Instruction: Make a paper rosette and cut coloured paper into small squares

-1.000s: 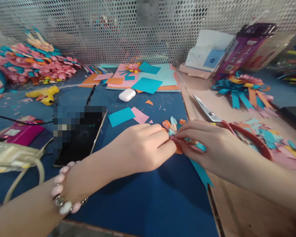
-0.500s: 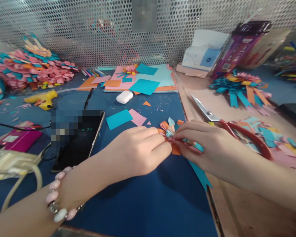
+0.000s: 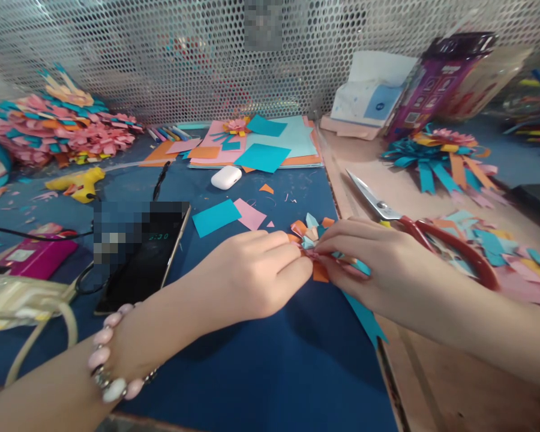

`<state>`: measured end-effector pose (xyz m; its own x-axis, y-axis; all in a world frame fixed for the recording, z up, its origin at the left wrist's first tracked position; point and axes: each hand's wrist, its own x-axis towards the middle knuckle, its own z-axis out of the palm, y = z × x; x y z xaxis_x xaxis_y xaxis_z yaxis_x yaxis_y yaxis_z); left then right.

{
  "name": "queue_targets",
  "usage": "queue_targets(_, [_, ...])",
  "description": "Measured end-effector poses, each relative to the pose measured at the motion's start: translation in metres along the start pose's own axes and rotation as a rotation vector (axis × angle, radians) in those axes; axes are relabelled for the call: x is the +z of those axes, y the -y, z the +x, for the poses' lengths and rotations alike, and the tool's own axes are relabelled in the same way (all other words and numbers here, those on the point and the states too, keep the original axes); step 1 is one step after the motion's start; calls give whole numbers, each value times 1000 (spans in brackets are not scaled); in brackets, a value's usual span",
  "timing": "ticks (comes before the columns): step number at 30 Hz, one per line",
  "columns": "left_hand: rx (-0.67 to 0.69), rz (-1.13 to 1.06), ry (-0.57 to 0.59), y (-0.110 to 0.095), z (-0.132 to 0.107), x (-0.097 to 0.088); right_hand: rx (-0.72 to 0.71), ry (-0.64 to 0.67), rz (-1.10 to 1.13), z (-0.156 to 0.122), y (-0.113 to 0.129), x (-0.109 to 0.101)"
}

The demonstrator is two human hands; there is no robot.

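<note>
Between my two hands is a small paper flower (image 3: pixel 309 233) with orange, pale blue, peach and teal petals. My left hand (image 3: pixel 263 273) is closed, its fingertips pinching the flower's near left side. From the right, my right hand (image 3: pixel 364 252) pinches the same flower with thumb and fingers. Its centre is mostly hidden behind my fingers. A teal paper ribbon with a notched end (image 3: pixel 364 321) runs out below my right hand. Red-handled scissors (image 3: pixel 382 210) lie beyond that hand, partly covered by it. A teal paper piece (image 3: pixel 216 217) and a pink one (image 3: pixel 251 214) lie beyond my left hand.
A phone (image 3: pixel 148 258) with a cable, a yellow glue gun (image 3: pixel 78 183) and a white earbud case (image 3: pixel 226 177) lie on the blue mat. Stacked paper (image 3: pixel 297 144) sits behind. Heaped paper flowers (image 3: pixel 58 129) stand left; a finished rosette (image 3: pixel 436 156) and scraps (image 3: pixel 490 240) lie right.
Both hands keep their pinch on the paper flower in nearly the same place. The whole view shifts very slightly; nothing else visibly differs.
</note>
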<state>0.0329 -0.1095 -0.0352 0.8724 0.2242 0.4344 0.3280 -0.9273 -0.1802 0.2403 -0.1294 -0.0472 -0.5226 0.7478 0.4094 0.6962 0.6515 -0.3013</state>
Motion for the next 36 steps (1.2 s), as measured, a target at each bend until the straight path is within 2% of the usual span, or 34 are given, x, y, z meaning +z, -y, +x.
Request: queue_targets(36, [-11,26,45,-2,3,5,-38,8,-5,-1,-1,0])
